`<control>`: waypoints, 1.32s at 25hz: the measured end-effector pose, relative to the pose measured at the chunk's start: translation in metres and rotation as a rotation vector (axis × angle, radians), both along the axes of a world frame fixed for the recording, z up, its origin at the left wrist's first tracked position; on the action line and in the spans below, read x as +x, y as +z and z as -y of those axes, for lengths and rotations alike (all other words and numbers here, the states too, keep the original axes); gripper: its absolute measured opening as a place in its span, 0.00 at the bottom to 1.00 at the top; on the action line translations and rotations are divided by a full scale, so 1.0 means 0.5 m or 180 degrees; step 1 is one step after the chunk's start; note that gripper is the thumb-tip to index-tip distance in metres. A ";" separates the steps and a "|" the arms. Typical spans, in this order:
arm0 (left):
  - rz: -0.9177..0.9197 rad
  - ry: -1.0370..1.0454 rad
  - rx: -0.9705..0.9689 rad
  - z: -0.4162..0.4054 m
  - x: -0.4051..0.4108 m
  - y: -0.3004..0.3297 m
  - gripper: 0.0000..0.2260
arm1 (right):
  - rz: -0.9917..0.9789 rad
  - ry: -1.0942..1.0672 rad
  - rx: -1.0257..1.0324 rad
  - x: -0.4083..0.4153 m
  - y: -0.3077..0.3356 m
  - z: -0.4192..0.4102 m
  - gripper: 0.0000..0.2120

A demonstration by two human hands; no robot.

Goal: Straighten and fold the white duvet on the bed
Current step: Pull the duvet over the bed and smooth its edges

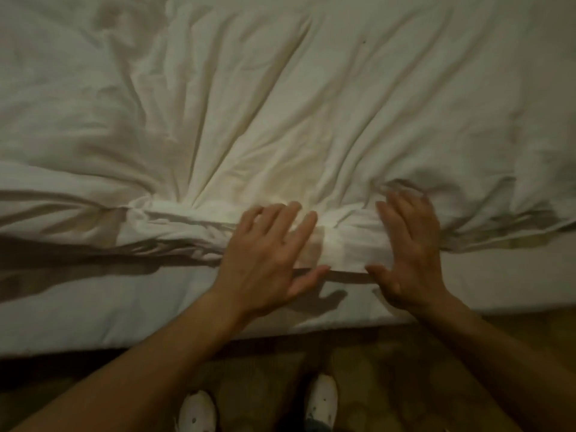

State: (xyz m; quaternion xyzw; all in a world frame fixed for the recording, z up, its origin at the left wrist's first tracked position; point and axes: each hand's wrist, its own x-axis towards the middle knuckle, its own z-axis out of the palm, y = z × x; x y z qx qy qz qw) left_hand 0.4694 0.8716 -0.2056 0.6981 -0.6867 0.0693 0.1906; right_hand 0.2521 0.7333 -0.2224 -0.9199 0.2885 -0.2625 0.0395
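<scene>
A rumpled white cotton duvet (280, 104) covers the bed, creases fanning away from a bunched, rolled-up stretch of its near edge that lies close to the side of the pale mattress (93, 313). The left hand (268, 257) lies on that bunched edge with fingers spread and nearly straight, the thumb stretched out along the underside of the roll. The right hand (408, 247) lies just beside it on the same roll, fingers straight and pointing away, thumb out towards the left thumb, the two thumbs near but apart. Neither hand is curled round the fabric. Below the mattress edge, two white shoes (321, 400) stand on a dim brown patterned floor (405, 369)
</scene>
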 end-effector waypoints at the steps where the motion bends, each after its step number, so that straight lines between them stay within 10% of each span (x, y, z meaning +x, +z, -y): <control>1: -0.0073 -0.0125 0.0119 0.027 -0.049 -0.016 0.32 | -0.0110 -0.0042 -0.0087 -0.036 0.002 0.026 0.44; 8: 0.0284 0.0640 0.0382 0.171 -0.119 -0.113 0.43 | -0.0460 0.0095 -0.0290 -0.081 -0.056 0.180 0.45; 14: 0.0562 0.0420 0.0065 0.241 -0.074 -0.128 0.27 | -0.0035 0.0110 -0.0277 -0.016 -0.087 0.248 0.36; 20: -0.0350 -0.0138 -0.0132 0.217 -0.054 -0.056 0.16 | 0.0333 0.0212 0.0150 -0.063 0.022 0.208 0.33; 24: -0.0110 -0.0072 0.0267 0.215 -0.081 -0.063 0.16 | -0.0762 -0.0338 0.0577 -0.059 -0.011 0.183 0.45; 33: -0.0375 -0.0090 -0.0106 0.308 -0.358 -0.007 0.37 | 0.0245 0.0398 0.0119 -0.341 0.090 0.330 0.43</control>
